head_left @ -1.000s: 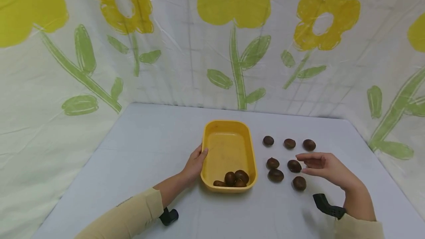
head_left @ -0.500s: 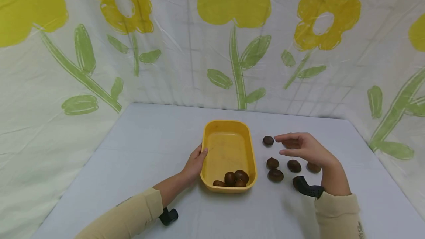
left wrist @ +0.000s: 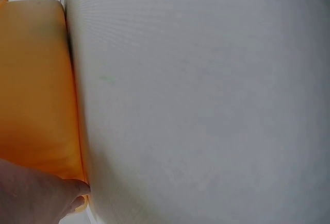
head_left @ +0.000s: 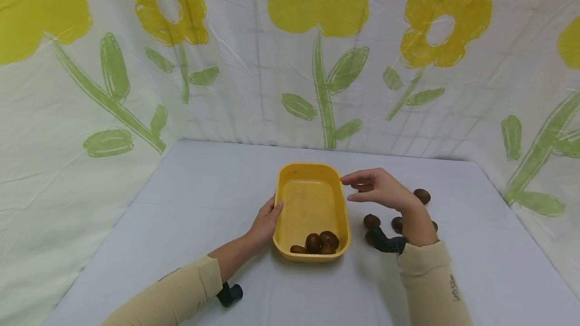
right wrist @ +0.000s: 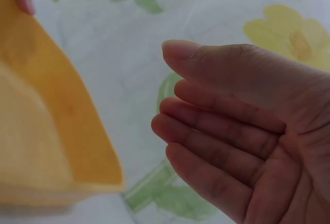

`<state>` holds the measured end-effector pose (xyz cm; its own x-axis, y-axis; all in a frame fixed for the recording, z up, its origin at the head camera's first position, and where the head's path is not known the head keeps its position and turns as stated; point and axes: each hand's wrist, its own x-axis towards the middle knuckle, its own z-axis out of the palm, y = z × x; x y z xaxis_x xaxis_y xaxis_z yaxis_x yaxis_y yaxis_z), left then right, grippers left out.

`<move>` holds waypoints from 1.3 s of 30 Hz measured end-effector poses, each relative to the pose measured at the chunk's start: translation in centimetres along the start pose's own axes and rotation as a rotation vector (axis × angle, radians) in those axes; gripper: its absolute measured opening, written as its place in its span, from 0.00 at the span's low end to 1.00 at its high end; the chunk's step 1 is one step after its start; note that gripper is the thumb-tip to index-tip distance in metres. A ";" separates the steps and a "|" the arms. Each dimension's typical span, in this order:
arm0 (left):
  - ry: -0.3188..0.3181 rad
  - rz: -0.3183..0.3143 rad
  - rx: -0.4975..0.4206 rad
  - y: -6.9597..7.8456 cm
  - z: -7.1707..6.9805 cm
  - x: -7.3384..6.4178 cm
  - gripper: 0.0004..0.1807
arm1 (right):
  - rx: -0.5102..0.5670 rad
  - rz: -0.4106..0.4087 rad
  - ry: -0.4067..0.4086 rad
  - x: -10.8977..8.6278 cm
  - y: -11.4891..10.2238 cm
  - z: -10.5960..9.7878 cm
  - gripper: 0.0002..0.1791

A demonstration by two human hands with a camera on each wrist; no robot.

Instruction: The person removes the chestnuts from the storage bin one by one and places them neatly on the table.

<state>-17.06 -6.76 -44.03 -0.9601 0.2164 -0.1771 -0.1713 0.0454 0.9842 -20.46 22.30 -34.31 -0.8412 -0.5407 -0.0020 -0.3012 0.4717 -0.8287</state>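
Note:
A yellow plastic tray point(head_left: 310, 205) stands on the table with several brown chestnuts point(head_left: 329, 239) gathered at its near end. My left hand point(head_left: 265, 223) grips the tray's left side, thumb over the rim and fingers outside and beneath, partly hidden. Just beyond the tray's right rim hovers my right hand point(head_left: 378, 187), thumb and fingers apart. In the right wrist view its palm and fingers point(right wrist: 216, 177) hold nothing. Loose chestnuts lie to the right, such as one by the wrist point(head_left: 372, 221) and another farther back point(head_left: 422, 195); the right hand and forearm cover some of that area.
A white cloth covers the table point(head_left: 204, 185), which ends at a curtain point(head_left: 235, 89) painted with yellow flowers. Black wrist camera mounts point(head_left: 389, 243) jut out below both hands, the right one overlapping a chestnut.
My right hand has moved left across the loose chestnuts to the tray's right rim, with its fingers still apart. The left hand and the tray have stayed put.

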 end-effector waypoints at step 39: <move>-0.027 0.023 -0.033 0.0 -0.3 0.2 0.29 | -0.043 0.094 -0.633 7.0 0.7 8.5 0.16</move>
<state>-17.29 -6.99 -44.09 -0.9577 0.2428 -0.1545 -0.1573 0.0079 0.9875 -22.77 12.93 -39.71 -0.4406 -0.7962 -0.4146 -0.2681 0.5575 -0.7857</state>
